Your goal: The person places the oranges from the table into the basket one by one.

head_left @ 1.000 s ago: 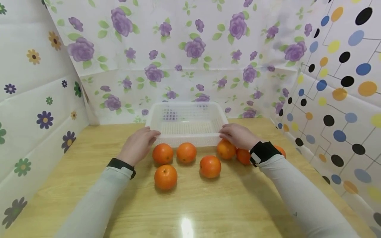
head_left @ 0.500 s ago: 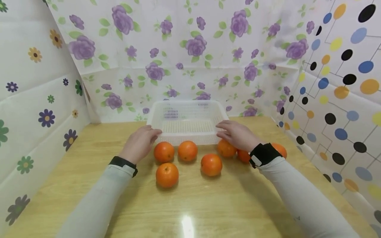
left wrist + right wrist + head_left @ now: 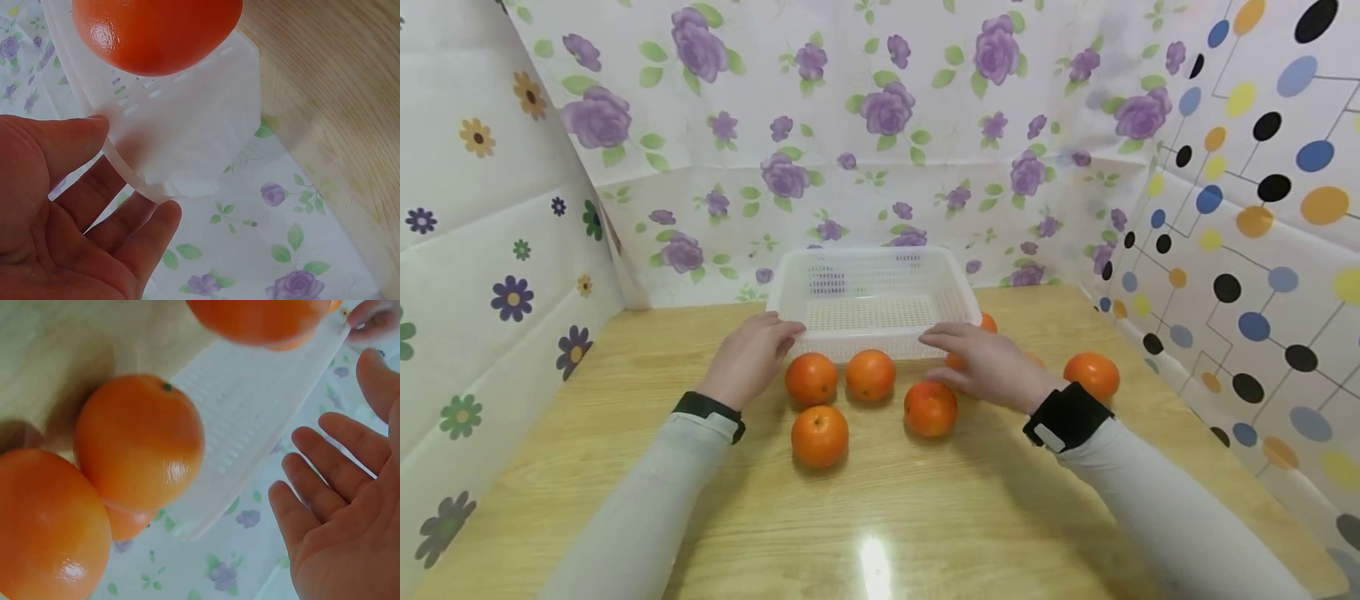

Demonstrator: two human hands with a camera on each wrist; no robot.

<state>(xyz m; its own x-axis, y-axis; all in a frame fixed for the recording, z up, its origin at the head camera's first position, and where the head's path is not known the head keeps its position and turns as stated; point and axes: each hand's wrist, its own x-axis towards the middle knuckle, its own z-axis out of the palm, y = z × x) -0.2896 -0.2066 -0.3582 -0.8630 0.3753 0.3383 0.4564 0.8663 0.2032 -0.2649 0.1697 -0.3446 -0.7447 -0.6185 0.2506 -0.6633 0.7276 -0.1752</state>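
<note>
A white plastic basket [image 3: 850, 342] with slotted walls stands at the back of the table. My left hand [image 3: 747, 357] pinches its near left corner; in the left wrist view the thumb lies on the rim and the fingers reach under it. My right hand [image 3: 988, 365] hovers with fingers extended, off the rim, its thumb close over an orange [image 3: 930, 409]. In the right wrist view that palm [image 3: 350, 500] holds nothing. Along the basket's front sit two oranges [image 3: 870, 375], and another orange [image 3: 820, 437] lies nearer to me.
Farther right lies an orange [image 3: 1092, 376], and one more orange [image 3: 989, 322] shows beside the basket's right side. Other oranges are partly hidden behind my right hand. Patterned sheets [image 3: 880, 200] close off the wooden table [image 3: 760, 533] at the back and both sides.
My right hand has let go of the basket's right corner and moved left and toward me, over the oranges. My left hand stays at the left corner.
</note>
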